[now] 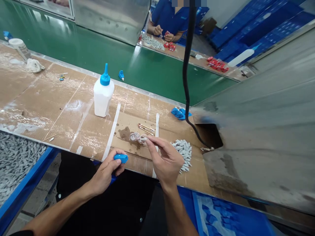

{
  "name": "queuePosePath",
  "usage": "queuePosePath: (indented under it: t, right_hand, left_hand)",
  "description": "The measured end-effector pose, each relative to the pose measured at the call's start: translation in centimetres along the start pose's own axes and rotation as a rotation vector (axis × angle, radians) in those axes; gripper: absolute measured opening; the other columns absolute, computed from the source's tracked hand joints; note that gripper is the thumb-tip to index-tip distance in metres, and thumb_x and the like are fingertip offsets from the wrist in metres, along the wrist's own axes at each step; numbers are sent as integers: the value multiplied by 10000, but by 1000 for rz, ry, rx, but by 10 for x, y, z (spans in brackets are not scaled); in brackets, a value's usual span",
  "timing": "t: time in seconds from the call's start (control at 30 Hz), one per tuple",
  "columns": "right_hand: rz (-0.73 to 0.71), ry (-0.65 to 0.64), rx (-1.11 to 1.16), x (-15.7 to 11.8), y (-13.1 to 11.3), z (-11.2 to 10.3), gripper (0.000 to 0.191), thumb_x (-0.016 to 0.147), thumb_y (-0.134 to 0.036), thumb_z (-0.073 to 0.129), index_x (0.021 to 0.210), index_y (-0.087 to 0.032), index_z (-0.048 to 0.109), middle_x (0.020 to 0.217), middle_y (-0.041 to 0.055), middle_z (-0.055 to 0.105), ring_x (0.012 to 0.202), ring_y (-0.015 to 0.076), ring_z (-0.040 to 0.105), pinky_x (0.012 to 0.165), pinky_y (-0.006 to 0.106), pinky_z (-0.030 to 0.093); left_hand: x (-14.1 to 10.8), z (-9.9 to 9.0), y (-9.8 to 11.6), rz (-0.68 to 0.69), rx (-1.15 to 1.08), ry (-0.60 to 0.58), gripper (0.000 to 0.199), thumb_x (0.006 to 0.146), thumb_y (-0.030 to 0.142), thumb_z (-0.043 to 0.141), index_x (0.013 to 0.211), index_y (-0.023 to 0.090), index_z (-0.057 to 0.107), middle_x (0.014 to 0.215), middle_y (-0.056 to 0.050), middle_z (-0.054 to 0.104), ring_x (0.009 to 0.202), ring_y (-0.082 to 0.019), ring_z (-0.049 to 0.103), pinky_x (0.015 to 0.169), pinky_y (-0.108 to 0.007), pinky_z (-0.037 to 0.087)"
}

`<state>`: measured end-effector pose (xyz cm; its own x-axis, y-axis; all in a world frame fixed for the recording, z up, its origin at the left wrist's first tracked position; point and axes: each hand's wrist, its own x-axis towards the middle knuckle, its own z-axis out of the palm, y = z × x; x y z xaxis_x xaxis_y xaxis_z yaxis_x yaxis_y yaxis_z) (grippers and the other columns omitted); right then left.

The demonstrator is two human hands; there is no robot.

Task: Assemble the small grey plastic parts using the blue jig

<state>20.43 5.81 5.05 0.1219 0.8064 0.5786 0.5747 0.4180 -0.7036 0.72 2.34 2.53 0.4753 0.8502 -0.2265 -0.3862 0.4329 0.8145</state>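
Cardboard (137, 95) covered the desk (83, 123); across the green strip (159, 73), a person (167, 16) worked. The left hand (107, 170) gripped a blue piece (121, 158); the right hand (169, 160) pinched something pale (144, 139).

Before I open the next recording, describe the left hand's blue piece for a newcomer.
Find the cardboard-covered table, then the left hand at its near edge. That hand grips the blue piece. Unlike the blue cluster lying by the black cable, it is held alone.

Left hand (110, 168) curls inward, right hand (167, 158) pinches.
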Motion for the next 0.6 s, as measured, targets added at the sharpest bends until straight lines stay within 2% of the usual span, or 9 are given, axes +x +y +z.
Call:
queuePosePath:
  t: [0.1, 0.2, 0.37, 0.6]
  right_hand:
    - [99, 27, 81, -10, -12, -8, 225, 865, -101, 738, 1022, -261, 759, 958, 0, 750, 881, 170, 707, 819, 310, 573]
    - [155, -3, 148, -22, -25, -14, 252, 864, -81, 732, 1020, -276, 759, 955, -10, 742, 877, 155, 698, 808, 286, 570]
    - [184, -85, 235, -37, -37, -15, 297, 873, -54, 707, 1060, -281, 747, 975, 1, 742, 907, 166, 704, 806, 290, 583]
    - [206, -132, 315, -42, -40, -8, 312, 886, -49, 691, 1078, -291, 738, 994, -3, 741, 907, 159, 720, 815, 281, 595]
  left_hand:
    - [2, 2, 0, 14, 47, 12, 188, 1007, 353, 434, 1072, 197, 515, 795, 48, 406, 647, -119, 338, 642, -301, 257]
    - [4, 5, -1, 20, 58, 1, 198, 1002, 366, 441, 1074, 196, 513, 771, 54, 394, 638, -120, 322, 627, -300, 244]
    - [5, 8, -2, 30, 73, -25, 187, 1002, 357, 441, 1068, 199, 515, 796, 48, 406, 655, -122, 340, 633, -298, 256]
    - [3, 8, -1, 34, 83, -44, 209, 1010, 379, 450, 1095, 203, 523, 775, 48, 406, 664, -131, 345, 636, -290, 274]
